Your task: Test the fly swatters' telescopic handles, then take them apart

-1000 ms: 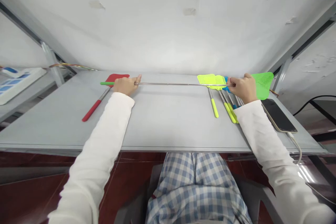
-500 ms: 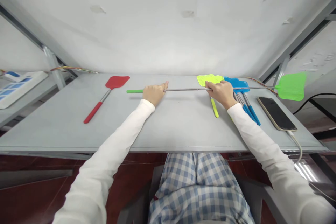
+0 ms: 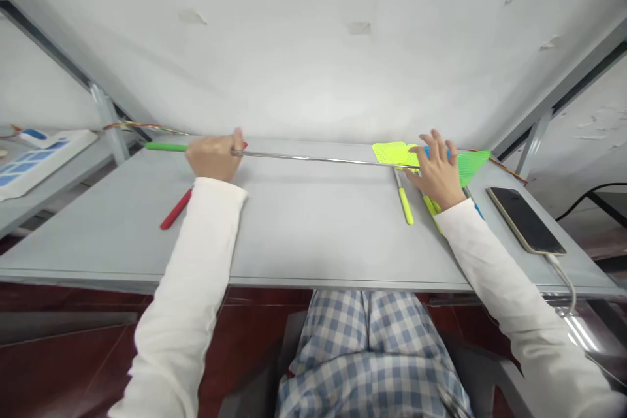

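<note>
My left hand is closed around a long green fly swatter, where its green handle meets the thin metal rod. The swatter lies crosswise above the table, its head at the right. My right hand is open with fingers spread, by the head end of the rod; the rod passes at its thumb. Yellow fly swatters lie under and beside the right hand. Blue fly swatters are mostly hidden behind that hand and the green head. Below the left hand shows the handle of a red fly swatter, its head covered.
A phone with a white cable plugged in lies at the right of the grey table. At the far left is a white and blue power strip. A white wall stands behind, with metal posts at both sides.
My left hand has moved left with the green swatter, drawing its head toward my right hand. My right hand has loosened from the rod and spread its fingers, shifting slightly right.
</note>
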Action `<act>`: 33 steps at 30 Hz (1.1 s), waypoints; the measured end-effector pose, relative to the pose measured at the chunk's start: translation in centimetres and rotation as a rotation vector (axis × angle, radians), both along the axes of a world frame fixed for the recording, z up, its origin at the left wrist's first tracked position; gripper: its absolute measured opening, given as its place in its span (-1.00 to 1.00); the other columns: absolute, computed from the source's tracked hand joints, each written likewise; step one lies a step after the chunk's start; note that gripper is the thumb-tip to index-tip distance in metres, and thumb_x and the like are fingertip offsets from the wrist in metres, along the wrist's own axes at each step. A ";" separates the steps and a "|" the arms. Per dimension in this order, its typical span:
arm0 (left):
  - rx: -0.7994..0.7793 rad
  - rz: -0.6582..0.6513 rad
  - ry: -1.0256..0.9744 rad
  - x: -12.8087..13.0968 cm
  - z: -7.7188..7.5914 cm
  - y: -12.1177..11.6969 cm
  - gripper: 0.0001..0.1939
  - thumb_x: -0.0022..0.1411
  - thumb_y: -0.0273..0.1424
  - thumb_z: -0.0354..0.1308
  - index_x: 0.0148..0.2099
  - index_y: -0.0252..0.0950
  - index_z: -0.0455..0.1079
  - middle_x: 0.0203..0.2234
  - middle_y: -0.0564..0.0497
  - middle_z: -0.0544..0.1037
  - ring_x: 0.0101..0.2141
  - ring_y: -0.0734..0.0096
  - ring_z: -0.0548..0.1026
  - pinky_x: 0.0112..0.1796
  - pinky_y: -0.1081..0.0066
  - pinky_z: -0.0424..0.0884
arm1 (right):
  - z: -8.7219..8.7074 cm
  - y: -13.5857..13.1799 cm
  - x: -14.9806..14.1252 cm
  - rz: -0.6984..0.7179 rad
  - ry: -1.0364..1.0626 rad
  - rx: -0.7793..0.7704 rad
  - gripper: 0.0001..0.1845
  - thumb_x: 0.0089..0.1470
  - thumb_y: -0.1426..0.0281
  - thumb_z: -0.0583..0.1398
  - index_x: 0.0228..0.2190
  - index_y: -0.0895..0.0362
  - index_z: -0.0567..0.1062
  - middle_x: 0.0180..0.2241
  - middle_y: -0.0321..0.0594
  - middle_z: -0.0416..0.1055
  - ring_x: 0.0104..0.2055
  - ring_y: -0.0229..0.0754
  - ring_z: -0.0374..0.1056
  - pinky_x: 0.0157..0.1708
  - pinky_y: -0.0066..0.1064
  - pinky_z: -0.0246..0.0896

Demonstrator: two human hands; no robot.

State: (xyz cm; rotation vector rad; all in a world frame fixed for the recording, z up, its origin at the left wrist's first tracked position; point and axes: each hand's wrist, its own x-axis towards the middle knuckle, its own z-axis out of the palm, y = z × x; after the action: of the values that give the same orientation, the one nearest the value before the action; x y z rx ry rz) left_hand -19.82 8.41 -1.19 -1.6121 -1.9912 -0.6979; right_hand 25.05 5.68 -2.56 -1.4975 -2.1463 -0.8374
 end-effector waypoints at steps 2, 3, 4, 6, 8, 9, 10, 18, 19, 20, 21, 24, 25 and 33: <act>0.066 0.073 -0.002 -2.6 -0.1 -0.1 -0.45 0.33 -0.14 -0.25 -0.54 -0.26 0.36 -0.65 -0.09 0.33 -0.44 0.28 0.37 -0.40 0.25 0.03 | 0.0 0.1 1.1 -0.051 0.018 0.022 -0.50 0.10 0.21 0.09 0.04 0.17 0.31 0.24 0.10 0.06 0.33 0.16 -0.16 0.17 0.05 -0.25; 0.082 0.066 -0.005 -3.5 -0.2 -0.2 -0.44 0.34 -0.14 -0.29 -0.54 -0.25 0.35 -0.62 -0.11 0.36 -0.41 0.26 0.40 -0.39 0.23 0.02 | -0.1 0.3 1.5 -0.080 0.030 0.034 -0.45 0.10 0.19 0.09 0.08 0.17 0.27 0.26 0.10 0.03 0.33 0.17 -0.17 0.17 0.08 -0.26; 0.086 0.059 -0.010 -4.1 -0.3 -0.2 -0.42 0.34 -0.14 -0.32 -0.55 -0.24 0.34 -0.60 -0.13 0.38 -0.38 0.24 0.42 -0.38 0.22 0.00 | -0.1 0.5 1.8 -0.109 0.042 0.043 -0.45 0.09 0.18 0.09 0.08 0.15 0.27 0.25 0.11 0.04 0.31 0.19 -0.14 0.15 0.10 -0.26; 0.076 0.025 -0.023 -4.7 -0.7 -0.2 -0.40 0.35 -0.13 -0.36 -0.55 -0.22 0.34 -0.56 -0.16 0.43 -0.35 0.22 0.45 -0.38 0.21 -0.02 | -0.1 1.0 2.1 -0.160 0.057 0.038 -0.55 0.10 0.20 0.08 -0.02 0.14 0.36 0.14 0.10 0.21 0.20 0.20 0.05 0.11 0.10 -0.22; 0.060 0.010 -0.044 -4.7 -1.2 0.0 -0.41 0.33 -0.13 -0.35 -0.54 -0.21 0.35 -0.54 -0.19 0.46 -0.36 0.21 0.45 -0.38 0.21 -0.03 | -0.1 1.4 2.1 -0.175 0.036 -0.001 -0.67 0.10 0.23 0.06 -0.20 0.14 0.46 -0.08 0.05 0.38 0.00 0.13 0.22 0.03 0.04 -0.12; 0.048 0.009 -0.056 -4.6 -1.4 0.1 -0.42 0.32 -0.12 -0.33 -0.52 -0.22 0.37 -0.54 -0.19 0.46 -0.36 0.21 0.44 -0.38 0.22 -0.04 | -0.1 1.5 2.1 -0.159 0.007 -0.031 -0.69 0.09 0.23 0.06 -0.28 0.14 0.49 -0.19 0.01 0.41 -0.10 0.08 0.25 -0.03 -0.02 -0.06; 0.031 0.008 -0.071 -4.5 -1.6 0.2 -0.44 0.31 -0.12 -0.30 -0.50 -0.24 0.39 -0.55 -0.18 0.46 -0.36 0.22 0.43 -0.38 0.24 -0.04 | 0.0 1.6 2.1 -0.129 -0.028 -0.066 -0.70 0.08 0.22 0.06 -0.36 0.14 0.50 -0.28 -0.03 0.41 -0.18 0.02 0.26 -0.09 -0.10 -0.02; -0.061 0.076 -0.112 -4.0 -3.1 0.7 -0.29 0.33 -0.06 -0.38 -0.34 -0.35 0.51 -0.66 -0.06 0.35 -0.36 0.28 0.39 -0.35 0.27 -0.02 | 1.7 0.9 2.2 0.089 -0.113 -0.126 -0.64 0.04 0.31 0.04 -0.68 0.12 0.46 -0.61 -0.20 0.25 -0.48 -0.21 0.06 -0.37 -0.34 -0.07; -0.076 0.080 -0.090 -3.5 -3.2 0.9 -0.29 0.33 -0.06 -0.39 -0.33 -0.35 0.52 -0.64 -0.09 0.38 -0.36 0.26 0.40 -0.35 0.27 0.00 | 1.8 0.9 2.0 0.095 -0.107 -0.125 -0.65 0.02 0.32 0.05 -0.68 0.12 0.47 -0.62 -0.20 0.25 -0.49 -0.21 0.05 -0.38 -0.34 -0.08; -0.096 0.069 -0.063 -2.7 -3.2 1.1 -0.30 0.34 -0.07 -0.37 -0.31 -0.35 0.53 -0.61 -0.12 0.42 -0.37 0.23 0.41 -0.36 0.27 0.02 | 1.8 0.9 1.7 0.103 -0.103 -0.128 -0.66 0.01 0.33 0.05 -0.68 0.12 0.48 -0.63 -0.20 0.25 -0.50 -0.21 0.05 -0.38 -0.33 -0.09; -0.124 0.043 -0.035 -1.8 -3.2 1.3 -0.32 0.33 -0.08 -0.35 -0.29 -0.35 0.54 -0.57 -0.17 0.46 -0.37 0.20 0.42 -0.37 0.27 0.05 | 1.7 0.9 1.3 0.114 -0.100 -0.133 -0.67 0.00 0.34 0.06 -0.67 0.12 0.49 -0.63 -0.20 0.25 -0.50 -0.21 0.04 -0.39 -0.33 -0.10; -0.229 -0.089 0.047 2.1 -3.1 1.8 -0.38 0.34 -0.13 -0.29 -0.23 -0.35 0.55 -0.49 -0.27 0.54 -0.33 0.14 0.48 -0.35 0.28 0.13 | 1.5 1.1 -0.3 0.156 -0.107 -0.148 -0.72 -0.04 0.37 0.09 -0.63 0.13 0.54 -0.64 -0.19 0.27 -0.49 -0.20 0.06 -0.39 -0.32 -0.11; -0.251 -0.111 0.069 3.3 -3.1 1.8 -0.39 0.35 -0.14 -0.30 -0.21 -0.34 0.54 -0.46 -0.29 0.56 -0.31 0.13 0.50 -0.34 0.28 0.16 | 1.4 1.1 -0.8 0.166 -0.109 -0.148 -0.74 -0.06 0.38 0.09 -0.61 0.13 0.55 -0.65 -0.18 0.27 -0.48 -0.19 0.06 -0.39 -0.31 -0.12; -0.447 -0.238 0.190 7.1 -3.7 0.9 -0.44 0.39 -0.18 -0.29 -0.11 -0.32 0.51 -0.35 -0.33 0.59 -0.28 0.06 0.55 -0.29 0.28 0.21 | 1.4 0.9 -1.3 0.173 -0.113 -0.154 -0.76 -0.10 0.43 0.10 -0.60 0.14 0.57 -0.67 -0.18 0.30 -0.48 -0.20 0.03 -0.40 -0.31 -0.16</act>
State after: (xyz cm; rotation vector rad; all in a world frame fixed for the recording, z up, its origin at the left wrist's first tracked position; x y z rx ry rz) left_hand -12.74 9.33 -4.93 -2.1103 -1.9235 -0.1686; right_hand 23.71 6.61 -1.14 -1.3383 -2.4325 -0.7265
